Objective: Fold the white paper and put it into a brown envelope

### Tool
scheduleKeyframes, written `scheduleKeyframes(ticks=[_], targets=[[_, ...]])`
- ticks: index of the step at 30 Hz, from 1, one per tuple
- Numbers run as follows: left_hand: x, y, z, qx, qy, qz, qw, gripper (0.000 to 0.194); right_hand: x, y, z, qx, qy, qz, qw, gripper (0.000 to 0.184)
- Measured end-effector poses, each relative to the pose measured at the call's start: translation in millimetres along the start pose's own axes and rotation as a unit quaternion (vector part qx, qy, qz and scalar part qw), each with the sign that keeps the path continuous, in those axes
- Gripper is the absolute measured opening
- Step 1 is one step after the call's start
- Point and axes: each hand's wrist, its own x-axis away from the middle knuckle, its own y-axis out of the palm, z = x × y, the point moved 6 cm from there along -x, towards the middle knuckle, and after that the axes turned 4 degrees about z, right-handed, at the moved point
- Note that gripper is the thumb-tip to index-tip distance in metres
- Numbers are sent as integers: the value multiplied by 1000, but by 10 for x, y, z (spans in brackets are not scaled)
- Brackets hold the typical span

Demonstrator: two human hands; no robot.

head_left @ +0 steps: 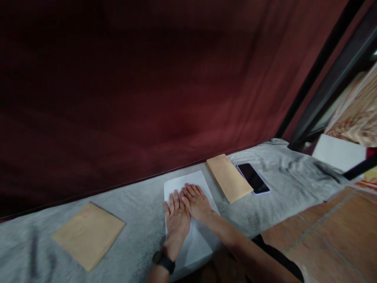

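Note:
A white sheet of paper (194,245) lies on the grey cloth in front of me, and its near end reaches the cloth's front edge. Both of my hands press flat on its upper half. My left hand (177,216), with a dark watch on the wrist, has its fingers stretched out toward the far end. My right hand (196,202) rests beside it, fingers extended, its thumb side touching the left hand. The hands and forearms cover part of the paper. I cannot tell whether it is one sheet or several.
Brown envelopes (88,234) lie in a stack to the left. More brown envelopes (228,177) lie right of the paper, touching a phone (253,178). A dark red cloth wall (165,98) rises behind the grey cloth (138,220). Tiled floor (326,232) shows at the lower right.

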Motion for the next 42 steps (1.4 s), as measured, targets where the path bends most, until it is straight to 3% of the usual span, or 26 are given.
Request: scheduleKeyframes(ticks=[11, 16, 21, 25, 29, 33, 42], targets=[[93, 56, -144, 43, -44, 61, 996, 59, -45, 71, 387, 78, 74, 48, 993, 61], [144, 37, -254, 58, -59, 77, 994, 61, 86, -65, 480, 98, 82, 51, 990, 60], [150, -32, -281, 65, -64, 88, 992, 60, 549, -173, 159, 79, -4, 62, 995, 55], [268, -148, -186, 98, -2, 144, 985, 60, 977, -165, -121, 60, -114, 52, 990, 55], [501, -117, -9, 124, 70, 102, 984, 58, 1099, -216, -63, 48, -104, 47, 992, 56], [652, -82, 40, 101, 80, 55, 990, 62, 1104, -285, 65, 52, -100, 42, 993, 59], [654, -70, -304, 60, 33, 54, 996, 65, 1219, -428, 374, 72, -79, 38, 994, 60]])
